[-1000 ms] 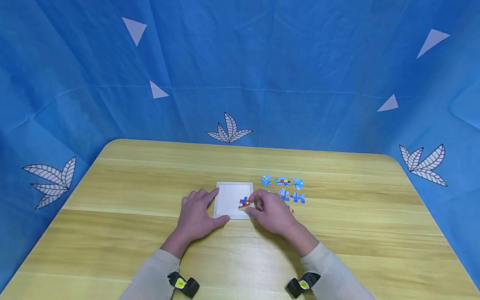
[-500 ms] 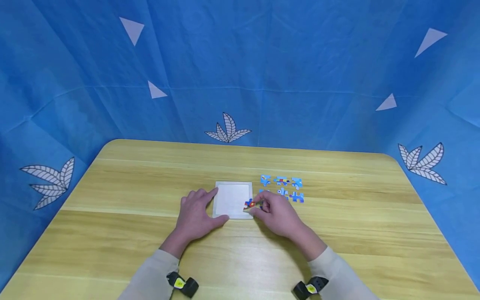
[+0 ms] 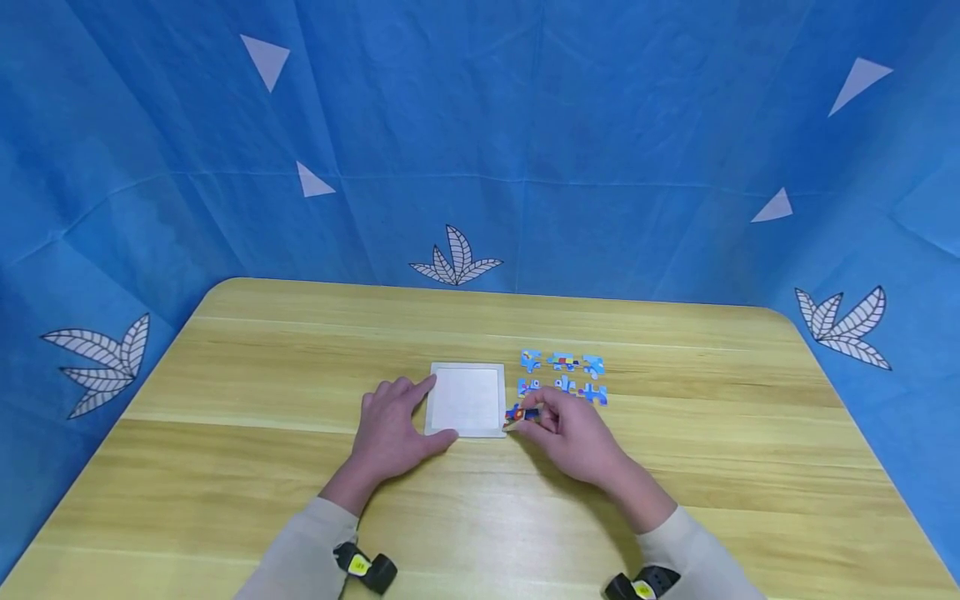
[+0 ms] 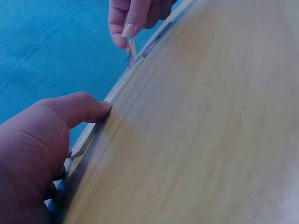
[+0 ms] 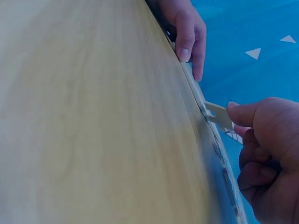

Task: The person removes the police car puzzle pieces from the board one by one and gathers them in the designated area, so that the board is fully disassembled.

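A square white puzzle tray (image 3: 468, 402) lies flat on the table with bare board inside its raised rim. My left hand (image 3: 393, 429) rests at its left side, thumb at the near edge and index finger at the upper left. Between thumb and index finger, my right hand (image 3: 577, 437) pinches a jigsaw piece (image 3: 516, 414), red and blue on its printed face. That piece is tilted beside the tray's lower right edge; its plain back (image 5: 220, 115) shows in the right wrist view. Some of it is hidden by the fingers.
Several blue jigsaw pieces (image 3: 564, 362) lie in rows right of the tray, partly behind the right hand. The wooden table (image 3: 300, 350) has a blue cloth (image 3: 480, 125) behind it. Each wrist wears a black camera (image 3: 367, 568).
My right hand has drawn the pinched jigsaw piece rightward, from over the tray to its right edge. The left hand has stayed at the tray.
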### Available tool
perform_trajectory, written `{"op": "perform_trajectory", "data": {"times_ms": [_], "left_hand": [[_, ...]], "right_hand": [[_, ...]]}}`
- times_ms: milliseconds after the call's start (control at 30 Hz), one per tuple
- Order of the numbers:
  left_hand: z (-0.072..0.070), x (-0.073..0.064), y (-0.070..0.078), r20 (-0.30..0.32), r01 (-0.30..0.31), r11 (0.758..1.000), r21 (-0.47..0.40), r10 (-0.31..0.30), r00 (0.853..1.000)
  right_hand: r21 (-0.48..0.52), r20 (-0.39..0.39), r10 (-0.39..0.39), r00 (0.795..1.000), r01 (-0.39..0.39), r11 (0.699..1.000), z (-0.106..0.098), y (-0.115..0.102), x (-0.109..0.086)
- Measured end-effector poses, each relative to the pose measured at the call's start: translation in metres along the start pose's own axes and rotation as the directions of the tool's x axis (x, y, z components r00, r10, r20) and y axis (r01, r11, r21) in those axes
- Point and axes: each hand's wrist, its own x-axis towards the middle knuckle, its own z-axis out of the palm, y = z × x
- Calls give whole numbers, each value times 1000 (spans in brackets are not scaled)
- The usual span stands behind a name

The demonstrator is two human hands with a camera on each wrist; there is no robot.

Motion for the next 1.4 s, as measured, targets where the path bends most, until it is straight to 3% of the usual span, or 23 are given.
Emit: {"op": "perform_trajectory", "data": {"times_ms": [667,1400], "left_hand": [[-1,-1,1,4,7,1000,-7,-7,1000],[0,-1,-1,-5,-5,1000,-1,5,1000]], "right_hand": [[5,-22,-47,999,47,999,-24,18,-28],[-13,-68,53,996,-54,998,-54,34,-38]]}}
